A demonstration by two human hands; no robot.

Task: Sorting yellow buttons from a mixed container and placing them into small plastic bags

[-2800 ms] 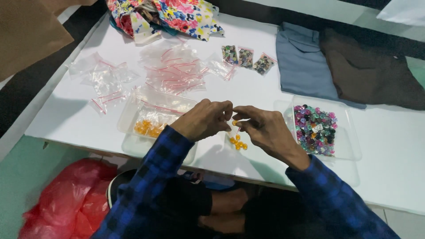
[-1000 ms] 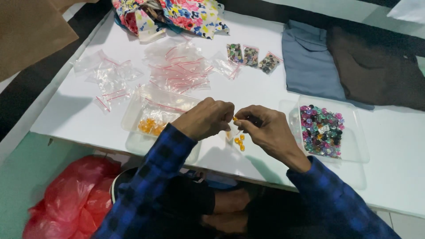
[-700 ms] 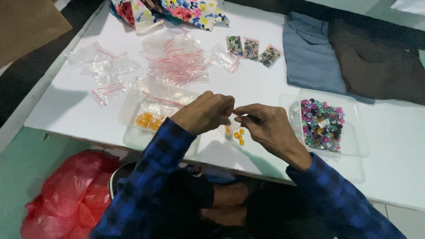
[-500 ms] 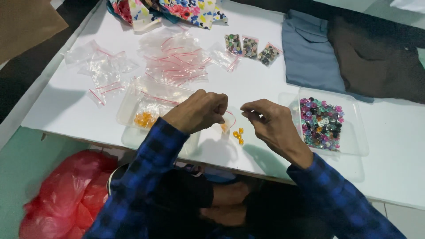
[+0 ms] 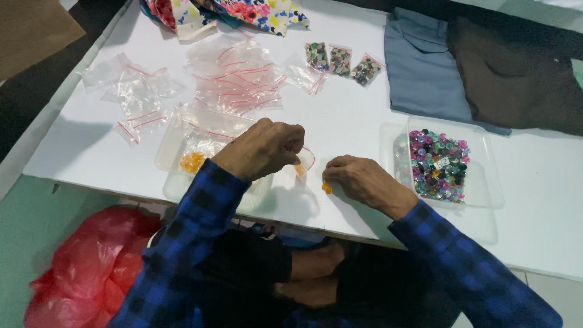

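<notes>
On the white table (image 5: 364, 121) I see my left hand (image 5: 264, 149) pinching a small clear bag (image 5: 302, 161) while my right hand (image 5: 358, 179), fingers curled together, touches orange beads (image 5: 327, 188).

Three small filled button bags (image 5: 342, 61) far across my table (image 5: 352, 121), two clear trays, one left (image 5: 176, 143), one right (image 5: 489, 182), two folded garments (image 5: 480, 67) far right, one red plastic bag (image 5: 85, 267) near left

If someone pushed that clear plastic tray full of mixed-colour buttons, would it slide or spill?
The clear plastic tray of mixed-colour buttons would probably slide easily, since it sits flat on the smooth white table. It looks thin-walled, so it may flex if lifted by one edge. The buttons are heaped loosely, so a sharp shove might scatter some.
</notes>
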